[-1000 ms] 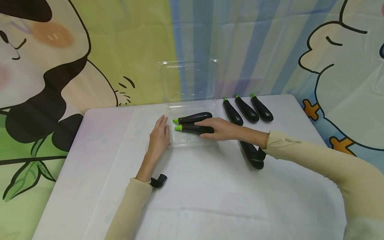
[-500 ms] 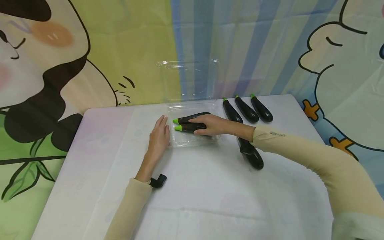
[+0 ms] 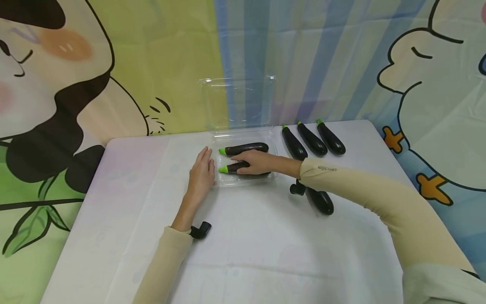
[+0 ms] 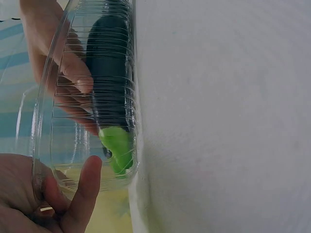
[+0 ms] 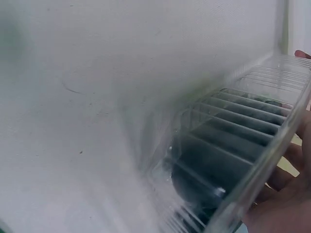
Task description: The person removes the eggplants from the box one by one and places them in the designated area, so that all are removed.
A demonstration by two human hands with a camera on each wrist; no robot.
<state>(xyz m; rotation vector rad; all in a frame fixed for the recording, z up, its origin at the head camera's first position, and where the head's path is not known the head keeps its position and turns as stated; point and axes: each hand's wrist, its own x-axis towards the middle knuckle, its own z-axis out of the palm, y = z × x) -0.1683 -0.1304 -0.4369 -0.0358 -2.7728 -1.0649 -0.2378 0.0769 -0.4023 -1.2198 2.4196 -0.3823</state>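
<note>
A clear plastic box (image 3: 247, 183) with its lid (image 3: 241, 101) raised holds two black eggplants with green stems. The far eggplant (image 3: 247, 148) lies crosswise in it, stem to the left. My right hand (image 3: 255, 162) grips the near eggplant (image 3: 233, 167) from above, thumb on the near side; its palm hides much of the body. Fingers straight, my left hand (image 3: 201, 173) rests against the box's left wall. In the left wrist view, the near eggplant (image 4: 109, 63) shows through the ribbed wall beside my right thumb, with my left fingers at the box's end.
Three eggplants (image 3: 312, 138) lie side by side at the table's back right. Another eggplant (image 3: 320, 201) lies nearer, partly under my right sleeve (image 3: 353, 177). A black wrist camera (image 3: 201, 230) sits on my left wrist. A printed cloth (image 3: 182, 63) hangs behind the white table (image 3: 243, 253).
My right hand has slid left along the near eggplant. That eggplant has shifted toward the box's front wall, leaving a gap from the far one. The left hand has stayed still.
</note>
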